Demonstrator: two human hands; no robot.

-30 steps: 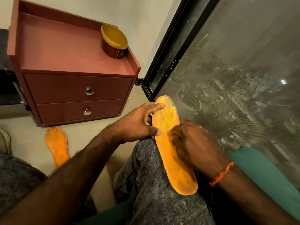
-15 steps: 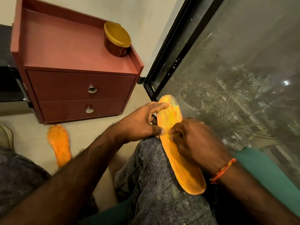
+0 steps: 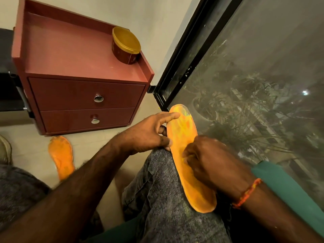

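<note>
Orange insole [image 3: 183,130], edge pinched in left grip [image 3: 145,135]

Warm, dimmish indoor light for you here, hazy dark window [image 3: 263,81] with one bright speck, your right hand [image 3: 210,160] smeared by motion blur, straight edges bowing fisheye-style.

My right hand [image 3: 213,160] has slid a little way down the orange insole [image 3: 182,130] toward its heel end. Its curled fingertips [image 3: 185,156] sat just beside the thumb of my left hand [image 3: 145,135] a second ago. Now they touch the insole lower down, apart from that thumb, and look blurred.
</note>
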